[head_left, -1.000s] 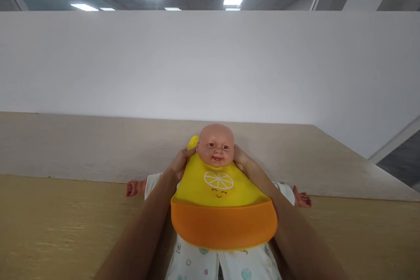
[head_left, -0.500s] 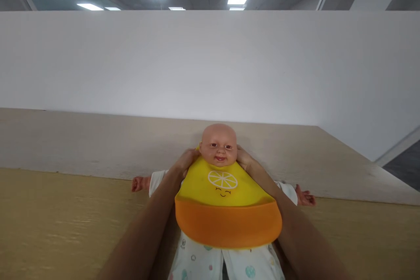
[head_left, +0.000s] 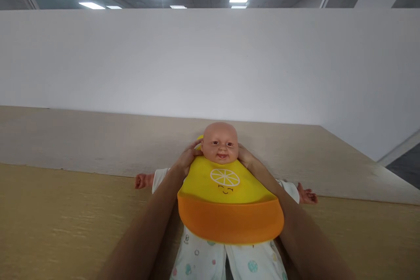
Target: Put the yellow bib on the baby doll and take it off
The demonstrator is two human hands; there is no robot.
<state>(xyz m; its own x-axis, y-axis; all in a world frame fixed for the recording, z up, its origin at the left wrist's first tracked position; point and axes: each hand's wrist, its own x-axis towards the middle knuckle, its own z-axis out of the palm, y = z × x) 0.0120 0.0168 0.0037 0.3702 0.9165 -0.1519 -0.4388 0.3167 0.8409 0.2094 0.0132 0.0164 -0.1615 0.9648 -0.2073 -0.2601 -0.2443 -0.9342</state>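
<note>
A bald baby doll (head_left: 220, 138) in white patterned clothes lies on its back, arms spread to both sides. Over its chest lies a yellow silicone bib (head_left: 200, 179) with a lemon-slice print and an orange catch pocket. At the left of the doll's neck, my left hand (head_left: 189, 156) is closed around the bib's neck strap, whose yellow end shows above the fingers. My right hand (head_left: 246, 157) is at the right side of the neck, closed at the bib's other strap. Its fingertips are hidden behind the doll's head.
The doll rests on a wooden table (head_left: 65, 210) with a paler strip (head_left: 98, 140) along the back. Behind stands a white partition (head_left: 210, 61). The table's right edge slants toward a dark floor area (head_left: 407, 166).
More of the yellow strap end shows beside the doll's head above my left hand, whose fingers have lifted slightly. My right hand stays behind the neck. The view has shifted a little.
</note>
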